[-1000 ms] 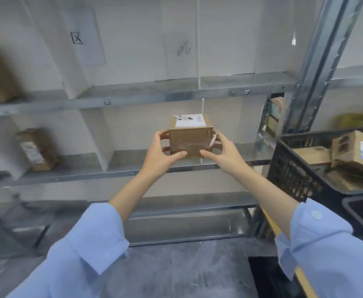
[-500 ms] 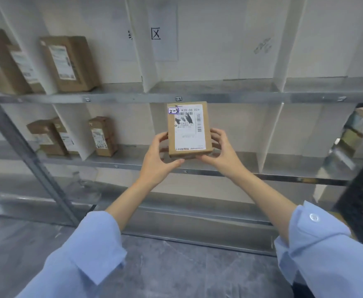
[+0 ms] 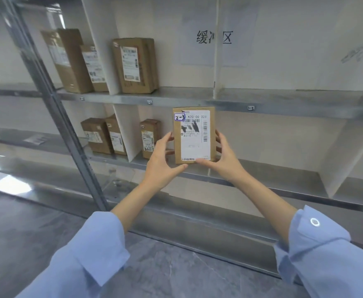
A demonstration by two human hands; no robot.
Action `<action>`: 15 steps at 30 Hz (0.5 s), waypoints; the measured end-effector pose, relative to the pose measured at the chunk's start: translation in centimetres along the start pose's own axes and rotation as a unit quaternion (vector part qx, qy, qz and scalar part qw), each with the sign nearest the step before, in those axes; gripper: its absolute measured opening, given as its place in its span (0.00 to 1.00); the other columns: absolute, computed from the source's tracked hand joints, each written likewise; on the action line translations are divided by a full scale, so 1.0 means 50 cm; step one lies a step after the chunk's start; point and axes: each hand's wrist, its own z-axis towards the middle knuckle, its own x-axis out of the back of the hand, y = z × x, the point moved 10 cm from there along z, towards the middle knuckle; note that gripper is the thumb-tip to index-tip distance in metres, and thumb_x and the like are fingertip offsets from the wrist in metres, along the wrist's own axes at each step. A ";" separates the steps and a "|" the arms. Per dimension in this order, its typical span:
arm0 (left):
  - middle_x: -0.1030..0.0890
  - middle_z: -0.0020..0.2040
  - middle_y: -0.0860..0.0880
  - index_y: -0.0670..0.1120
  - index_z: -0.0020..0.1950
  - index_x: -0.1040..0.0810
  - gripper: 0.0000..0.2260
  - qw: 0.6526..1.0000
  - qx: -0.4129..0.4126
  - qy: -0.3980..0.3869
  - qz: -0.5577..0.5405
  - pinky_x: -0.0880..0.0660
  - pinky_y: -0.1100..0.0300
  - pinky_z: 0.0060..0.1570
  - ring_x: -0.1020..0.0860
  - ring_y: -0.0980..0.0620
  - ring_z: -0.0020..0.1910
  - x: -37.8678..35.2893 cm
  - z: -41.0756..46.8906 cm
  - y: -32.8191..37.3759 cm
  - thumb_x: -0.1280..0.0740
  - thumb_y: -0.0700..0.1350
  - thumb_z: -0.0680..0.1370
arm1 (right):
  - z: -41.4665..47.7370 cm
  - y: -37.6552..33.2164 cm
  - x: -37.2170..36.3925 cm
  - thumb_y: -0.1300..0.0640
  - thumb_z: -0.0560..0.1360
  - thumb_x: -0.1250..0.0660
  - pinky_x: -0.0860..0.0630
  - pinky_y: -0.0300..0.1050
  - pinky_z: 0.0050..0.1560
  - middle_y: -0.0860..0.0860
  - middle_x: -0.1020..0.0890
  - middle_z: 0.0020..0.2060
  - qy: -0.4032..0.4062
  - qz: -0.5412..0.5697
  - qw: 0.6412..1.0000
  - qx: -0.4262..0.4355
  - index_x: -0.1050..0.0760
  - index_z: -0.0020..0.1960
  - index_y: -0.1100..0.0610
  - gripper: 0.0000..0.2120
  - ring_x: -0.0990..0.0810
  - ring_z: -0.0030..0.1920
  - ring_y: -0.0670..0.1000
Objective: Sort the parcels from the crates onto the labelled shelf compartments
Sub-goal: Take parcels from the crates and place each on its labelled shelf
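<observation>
We hold one small cardboard parcel (image 3: 194, 135) upright in front of the shelf (image 3: 284, 104), its printed face toward us, with our left hand (image 3: 162, 162) wrapped around its lower left edge and our right hand (image 3: 223, 155) around its lower right edge; the fingers of both are curled behind it and the thumbs meet under its bottom edge, so both hands are gripping it. A small handwritten sticker (image 3: 179, 117) at the parcel's top left corner seems to read 2-3, though the writing is slightly blurred. Our judgement is that the step in hand is reading that mark and matching it to a shelf tag (image 3: 251, 108), which sits on the rail up and to the right of the parcel and looks like a "-3" tag; we should confirm it before committing. To place it well, we would keep the label facing out, carry the parcel rightward past the white divider (image 3: 216, 61) above it and set it down flat on its base. Left of the parcel, a compartment already holds a small box (image 3: 150, 137), and farther left stand more boxes (image 3: 103, 135), with taller ones (image 3: 135, 64) up and left; none block the way. The compartment to the parcel's right looks bare.
</observation>
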 end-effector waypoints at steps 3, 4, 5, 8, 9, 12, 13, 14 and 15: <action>0.35 0.73 0.54 0.53 0.78 0.42 0.43 1.000 -0.007 0.009 0.027 0.27 0.51 0.65 0.29 0.54 0.68 0.051 -0.003 -0.039 0.22 0.44 0.69 | 0.031 -0.008 -0.069 0.48 0.66 0.20 0.31 0.53 0.69 0.48 0.34 0.73 -0.005 -0.039 0.999 0.008 0.45 0.78 0.50 0.49 0.33 0.67 0.44; 0.36 0.73 0.55 0.53 0.78 0.42 0.43 1.000 -0.004 0.014 0.022 0.27 0.52 0.65 0.29 0.55 0.67 0.066 -0.003 -0.053 0.22 0.43 0.69 | 0.037 -0.012 -0.088 0.49 0.66 0.20 0.31 0.53 0.70 0.49 0.35 0.73 -0.007 -0.041 0.999 0.009 0.44 0.77 0.50 0.48 0.33 0.68 0.44; 0.36 0.72 0.56 0.53 0.78 0.42 0.43 1.000 0.003 0.018 0.016 0.26 0.54 0.65 0.29 0.57 0.66 0.079 -0.003 -0.067 0.22 0.42 0.69 | 0.042 -0.017 -0.104 0.50 0.67 0.20 0.31 0.52 0.69 0.49 0.35 0.73 -0.009 -0.033 0.999 0.010 0.44 0.77 0.51 0.47 0.33 0.68 0.45; 0.35 0.72 0.57 0.54 0.76 0.41 0.42 0.999 0.019 0.027 0.018 0.29 0.62 0.65 0.30 0.63 0.65 0.103 0.002 -0.095 0.21 0.42 0.69 | 0.054 -0.030 -0.130 0.56 0.70 0.22 0.30 0.45 0.65 0.47 0.35 0.74 -0.012 -0.003 1.000 0.010 0.44 0.76 0.52 0.42 0.34 0.66 0.44; 0.35 0.72 0.58 0.53 0.76 0.41 0.42 0.999 0.019 0.028 0.017 0.31 0.69 0.64 0.32 0.68 0.64 0.106 0.004 -0.098 0.22 0.42 0.69 | 0.058 -0.031 -0.133 0.56 0.70 0.23 0.31 0.44 0.65 0.47 0.35 0.74 -0.011 0.004 1.000 0.008 0.44 0.75 0.52 0.42 0.34 0.66 0.44; 0.33 0.67 0.63 0.51 0.76 0.40 0.40 1.000 0.012 0.025 -0.003 0.36 0.81 0.54 0.34 0.78 0.60 0.097 0.015 -0.097 0.22 0.38 0.69 | 0.071 -0.030 -0.123 0.55 0.71 0.24 0.32 0.44 0.65 0.48 0.34 0.74 0.003 0.018 1.000 0.005 0.44 0.75 0.52 0.40 0.33 0.66 0.43; 0.33 0.65 0.66 0.50 0.75 0.39 0.40 1.000 0.008 0.023 -0.007 0.36 0.81 0.53 0.34 0.79 0.59 0.089 0.020 -0.095 0.22 0.37 0.69 | 0.073 -0.027 -0.115 0.55 0.72 0.24 0.32 0.43 0.64 0.48 0.33 0.73 0.009 0.023 1.000 0.003 0.44 0.75 0.51 0.39 0.32 0.66 0.43; 0.34 0.65 0.68 0.51 0.75 0.39 0.40 1.000 0.004 0.021 -0.009 0.35 0.80 0.54 0.33 0.78 0.59 0.081 0.027 -0.093 0.22 0.37 0.69 | 0.075 -0.024 -0.105 0.56 0.72 0.24 0.31 0.42 0.63 0.48 0.31 0.73 0.016 0.028 0.999 0.000 0.43 0.74 0.51 0.38 0.31 0.65 0.43; 0.34 0.65 0.69 0.52 0.75 0.40 0.41 1.000 0.000 0.016 -0.006 0.35 0.78 0.56 0.33 0.76 0.60 0.071 0.033 -0.088 0.22 0.38 0.69 | 0.076 -0.019 -0.092 0.56 0.72 0.25 0.30 0.43 0.63 0.48 0.30 0.72 0.027 0.031 0.999 -0.002 0.43 0.73 0.50 0.37 0.30 0.64 0.43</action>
